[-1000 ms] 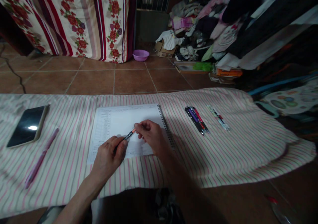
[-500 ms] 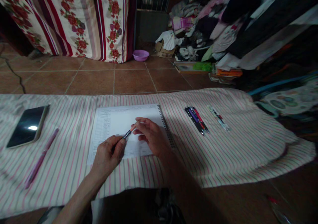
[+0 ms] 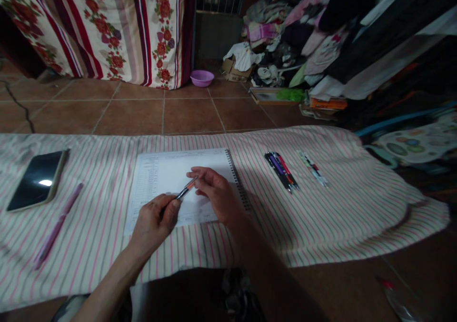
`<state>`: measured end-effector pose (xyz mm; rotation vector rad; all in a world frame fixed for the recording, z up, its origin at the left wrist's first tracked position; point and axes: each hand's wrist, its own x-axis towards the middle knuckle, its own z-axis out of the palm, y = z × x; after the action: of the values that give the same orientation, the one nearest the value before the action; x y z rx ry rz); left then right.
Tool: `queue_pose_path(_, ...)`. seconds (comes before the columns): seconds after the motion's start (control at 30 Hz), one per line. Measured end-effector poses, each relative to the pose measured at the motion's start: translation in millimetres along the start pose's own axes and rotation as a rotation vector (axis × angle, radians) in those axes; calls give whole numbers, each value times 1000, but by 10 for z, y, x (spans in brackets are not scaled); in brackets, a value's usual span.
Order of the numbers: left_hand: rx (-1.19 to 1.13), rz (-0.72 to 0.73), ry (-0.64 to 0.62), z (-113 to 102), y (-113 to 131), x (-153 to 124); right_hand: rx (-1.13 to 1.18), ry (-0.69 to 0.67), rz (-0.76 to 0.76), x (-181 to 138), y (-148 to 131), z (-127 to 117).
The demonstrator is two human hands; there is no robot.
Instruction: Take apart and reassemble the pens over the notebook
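Observation:
My left hand [image 3: 154, 219] is closed around a slim pen [image 3: 186, 187], its thumb and fingers gripping the dark lower part. The pen slants up to the right, with an orange section and a silvery end showing; the rest is hidden in the hand. My right hand [image 3: 214, 191] is at the pen's far end, its fingers loosely bent and apart; whether they touch the pen is hard to see. Both hands are above a spiral notebook [image 3: 171, 167], which lies open at a pale page with a printed column on the left and its coil on the right.
Several pens [image 3: 282, 172] lie right of the notebook, beside a patterned white pen [image 3: 312, 168]. To the left are a phone [image 3: 37, 179] and a purple pen [image 3: 59, 226]. Striped cloth [image 3: 342, 207] covers the surface. Beyond it a purple basin [image 3: 202, 78] stands on tiles.
My right hand's fingers have shifted slightly up and left around the pen's end, and a little more of the pen shows. My left hand keeps its grip, and the other things stay put.

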<state>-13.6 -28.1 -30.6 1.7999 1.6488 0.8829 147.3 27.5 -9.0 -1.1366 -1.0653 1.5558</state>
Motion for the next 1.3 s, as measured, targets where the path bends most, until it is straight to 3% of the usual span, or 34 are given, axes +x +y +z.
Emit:
queue_pose_path(0.23,107,111,29,20,-32,0,-65,58,64,19,68,22)
queue_pose_path(0.57,91,66,3,0,-25,18,-15,102,71,18,-26,-33)
queue_pose_path(1.0,90,124,21,-6,-37,3,18,127,8,66,53,-76)
queue_pose_path(1.3,82,108,25,-1,-20,4,16,136,61,69,16,-105)
